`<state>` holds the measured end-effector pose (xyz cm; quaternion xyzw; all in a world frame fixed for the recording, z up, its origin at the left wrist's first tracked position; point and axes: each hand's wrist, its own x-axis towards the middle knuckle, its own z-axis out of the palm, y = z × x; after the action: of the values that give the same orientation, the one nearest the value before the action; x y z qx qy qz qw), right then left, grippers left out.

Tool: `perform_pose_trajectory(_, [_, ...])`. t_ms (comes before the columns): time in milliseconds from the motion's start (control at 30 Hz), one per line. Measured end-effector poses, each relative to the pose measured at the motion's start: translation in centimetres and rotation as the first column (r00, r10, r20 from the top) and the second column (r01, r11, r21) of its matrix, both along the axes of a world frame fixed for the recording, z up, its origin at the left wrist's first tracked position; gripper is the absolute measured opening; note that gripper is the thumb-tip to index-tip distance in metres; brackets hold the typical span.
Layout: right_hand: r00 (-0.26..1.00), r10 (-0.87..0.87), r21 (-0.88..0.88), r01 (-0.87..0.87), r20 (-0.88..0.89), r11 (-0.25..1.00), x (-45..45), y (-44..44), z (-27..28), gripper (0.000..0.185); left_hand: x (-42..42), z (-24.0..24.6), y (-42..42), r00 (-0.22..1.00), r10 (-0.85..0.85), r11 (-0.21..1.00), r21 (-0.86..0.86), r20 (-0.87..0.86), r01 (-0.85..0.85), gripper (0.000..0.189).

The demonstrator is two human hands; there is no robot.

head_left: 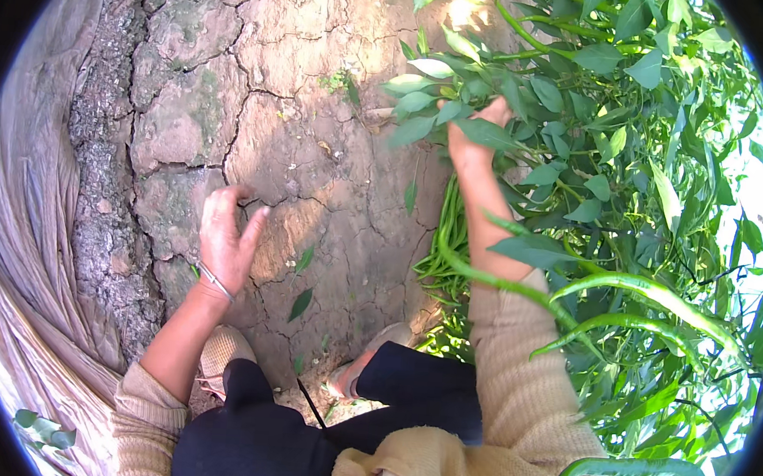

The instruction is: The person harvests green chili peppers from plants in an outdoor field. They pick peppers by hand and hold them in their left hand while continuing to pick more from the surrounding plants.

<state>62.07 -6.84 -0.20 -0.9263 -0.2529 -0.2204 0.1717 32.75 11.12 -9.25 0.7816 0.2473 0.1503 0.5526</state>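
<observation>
My left hand, with a bracelet at the wrist, hangs above the cracked soil, thumb and fingers apart, holding nothing. My right hand reaches into the leaves of a green chili pepper plant; leaves cover its fingers, so whether they hold anything cannot be seen. Below that hand, beside the forearm, a pile of long green chili peppers lies on the ground. Several long green chilies hang near my right sleeve, one of them curving across it.
Dense pepper plants line the right side. Cracked dry soil runs down the middle, with a few loose leaves on it. Crumpled plastic sheeting lies along the left. My shoes stand on the soil below.
</observation>
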Motion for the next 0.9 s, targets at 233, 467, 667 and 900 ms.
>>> perform_pose_trajectory(233, [0.971, 0.163, -0.979, -0.190, -0.176, 0.073, -1.7, -6.4, -8.3, 0.024, -0.1, -4.2, 2.6, 0.994, 0.000, 0.989, 0.149, 0.111, -0.017, 0.022])
perform_pose_trajectory(467, [0.516, -0.004, 0.350, 0.586, -0.856, 0.731, -2.6, -0.9, -8.5, 0.038, -0.3, -4.5, 3.0, 0.993, 0.026, 0.984, 0.173, 0.116, -0.046, 0.017])
perform_pose_trajectory(667, [0.788, -0.198, -0.103, 0.171, -0.582, 0.980, 1.3, 1.1, -11.4, 0.024, 0.6, -4.5, 3.0, 0.993, 0.008, 0.985, 0.170, 0.115, -0.028, 0.016])
perform_pose_trajectory(900, [0.599, -0.281, -0.019, 0.406, -0.750, 0.914, -8.5, -7.3, -8.8, 0.021, -0.1, -4.9, 3.0, 0.997, -0.011, 0.990, 0.140, 0.075, 0.001, 0.014])
